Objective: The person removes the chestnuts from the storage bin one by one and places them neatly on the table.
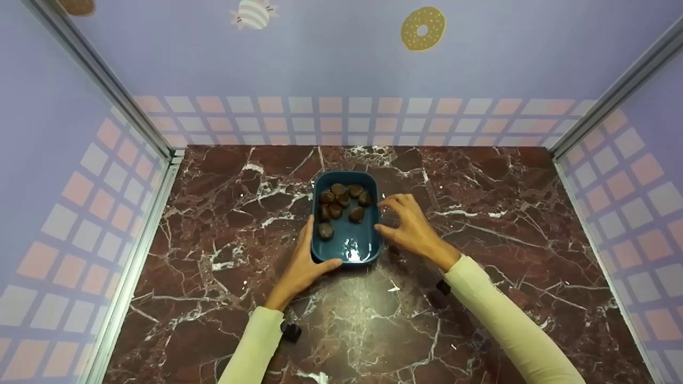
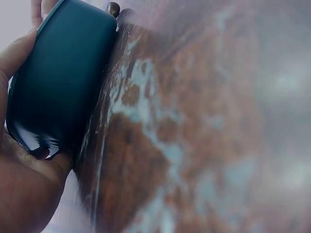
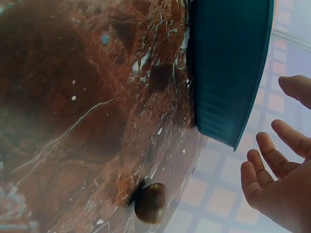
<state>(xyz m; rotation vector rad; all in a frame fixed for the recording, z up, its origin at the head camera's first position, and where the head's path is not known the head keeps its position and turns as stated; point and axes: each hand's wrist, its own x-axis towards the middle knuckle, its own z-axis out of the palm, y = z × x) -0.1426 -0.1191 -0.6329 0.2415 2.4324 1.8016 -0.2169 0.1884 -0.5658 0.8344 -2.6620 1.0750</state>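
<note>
A deep blue-green rectangular dish (image 1: pixel 344 237) with rounded corners stands on the marble-patterned table, its long side running away from me. Several glossy brown chestnuts (image 1: pixel 335 211) lie in it, mostly toward the far end. My left hand (image 1: pixel 304 266) grips the dish at the near left corner, thumb along the near edge and fingers along the left wall. Close to the right wall, my right hand (image 1: pixel 415 232) holds nothing, its fingers spread and loosely bent. In the right wrist view, a gap shows between its fingertips and the dish (image 3: pixel 231 68).
One loose chestnut (image 3: pixel 150 204) rests on the table surface outside the dish in the right wrist view. The dark red marble table (image 1: pixel 224 320) is bounded by a patterned wall (image 1: pixel 341 58) at the back and by panels with metal edges at both sides.
</note>
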